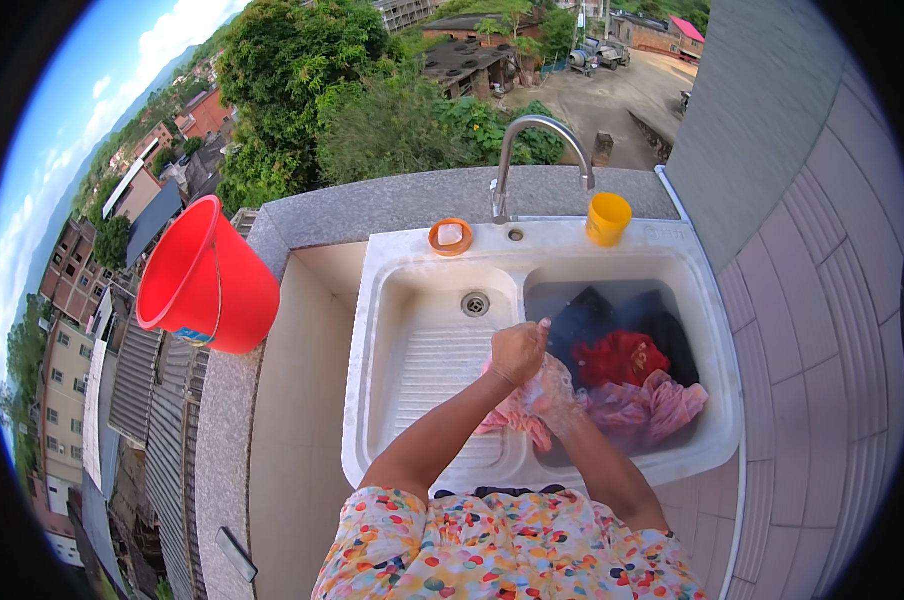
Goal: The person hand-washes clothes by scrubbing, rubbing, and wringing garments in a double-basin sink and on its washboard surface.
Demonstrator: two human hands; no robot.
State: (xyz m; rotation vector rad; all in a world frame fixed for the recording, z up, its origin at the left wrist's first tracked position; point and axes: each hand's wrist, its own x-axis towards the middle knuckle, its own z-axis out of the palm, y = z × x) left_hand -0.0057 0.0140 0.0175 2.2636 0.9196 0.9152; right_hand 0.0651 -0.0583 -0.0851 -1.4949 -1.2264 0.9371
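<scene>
Over the divider of a white double-basin laundry sink (356, 390), both my hands are close together on a wet pink cloth (519, 421). My left hand (519, 351) is in a fist on top, its grip on the cloth partly hidden. Just below and to the right, my right hand (553, 391) is covered in suds and clasps the same cloth. Part of it hangs over the ridged washboard (437, 382) of the left basin. Dark water fills the right basin, where a pink-purple garment (650, 405), a red garment (623, 358) and dark clothes (665, 337) lie soaking.
A curved metal faucet (542, 124) rises behind the sink. On the back rim sit an orange soap dish (434, 241) with pale soap (450, 234) and a yellow cup (608, 219). A red bucket (219, 285) and a phone-like dark object (236, 553) rest on the granite ledge (227, 435), beside a drop.
</scene>
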